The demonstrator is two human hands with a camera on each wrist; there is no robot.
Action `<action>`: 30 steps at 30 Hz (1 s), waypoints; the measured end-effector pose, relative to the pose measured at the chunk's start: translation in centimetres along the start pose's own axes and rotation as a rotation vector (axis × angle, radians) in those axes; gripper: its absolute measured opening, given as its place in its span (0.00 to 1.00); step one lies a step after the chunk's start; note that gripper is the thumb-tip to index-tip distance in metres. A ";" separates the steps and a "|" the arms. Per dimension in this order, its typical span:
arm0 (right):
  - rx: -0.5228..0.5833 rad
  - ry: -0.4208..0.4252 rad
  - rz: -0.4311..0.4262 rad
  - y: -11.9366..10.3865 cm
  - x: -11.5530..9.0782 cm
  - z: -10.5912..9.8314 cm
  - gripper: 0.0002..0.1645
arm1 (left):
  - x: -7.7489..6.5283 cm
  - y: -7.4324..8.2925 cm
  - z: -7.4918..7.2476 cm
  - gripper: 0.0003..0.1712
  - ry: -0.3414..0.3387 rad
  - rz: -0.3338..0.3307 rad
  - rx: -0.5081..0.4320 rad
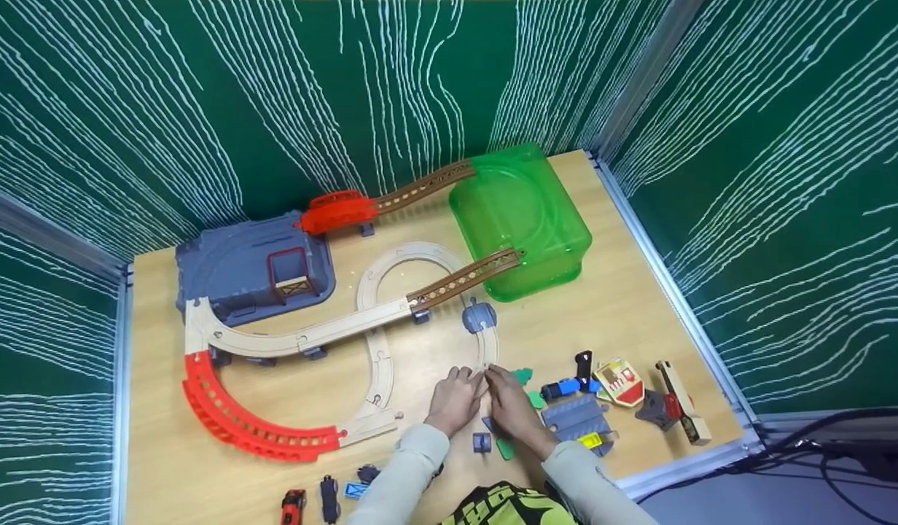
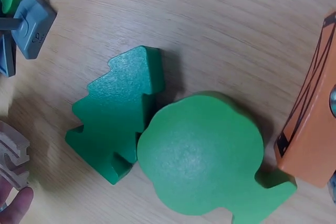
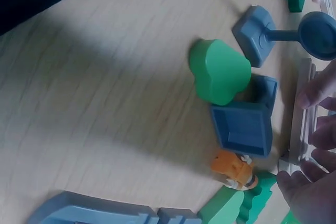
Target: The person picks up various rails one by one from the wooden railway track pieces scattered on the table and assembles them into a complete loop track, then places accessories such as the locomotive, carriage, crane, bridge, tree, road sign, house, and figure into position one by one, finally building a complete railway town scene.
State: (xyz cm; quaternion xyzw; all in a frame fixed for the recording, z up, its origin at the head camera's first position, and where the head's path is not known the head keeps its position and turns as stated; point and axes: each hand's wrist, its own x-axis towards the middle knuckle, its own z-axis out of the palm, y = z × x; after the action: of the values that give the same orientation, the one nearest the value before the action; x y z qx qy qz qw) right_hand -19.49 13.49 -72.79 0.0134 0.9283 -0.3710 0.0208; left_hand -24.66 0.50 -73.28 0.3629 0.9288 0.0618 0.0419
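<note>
Head view: curled hands point(image 1: 455, 399) point(image 1: 514, 402) on track point(image 1: 488, 346)

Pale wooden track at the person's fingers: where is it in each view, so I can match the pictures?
Head: the pale wooden track is just below and right of centre, by the fingers.
Left wrist: only its end shows, at the left edge, lower half.
Right wrist: near the right edge, mid-height.
Shared landmark: green pieces.
</note>
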 end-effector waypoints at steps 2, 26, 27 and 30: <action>-0.003 0.006 -0.001 0.0 0.0 0.0 0.21 | 0.0 0.1 0.1 0.26 -0.002 0.001 0.022; -0.055 -0.047 -0.013 0.0 -0.3 0.5 0.20 | -0.1 0.4 0.3 0.23 -0.077 -0.031 0.048; -0.057 -0.055 -0.015 0.0 -0.4 0.4 0.20 | 0.0 0.4 0.4 0.23 -0.080 -0.036 0.054; -0.037 -0.046 -0.028 0.1 -0.7 -0.4 0.24 | 0.1 0.5 0.4 0.22 -0.088 -0.051 0.057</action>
State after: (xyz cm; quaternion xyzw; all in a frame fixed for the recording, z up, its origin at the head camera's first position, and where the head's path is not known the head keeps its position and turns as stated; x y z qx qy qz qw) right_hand -18.79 13.84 -72.54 -0.0087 0.9344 -0.3541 0.0373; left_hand -24.37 0.96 -73.64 0.3426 0.9364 0.0182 0.0739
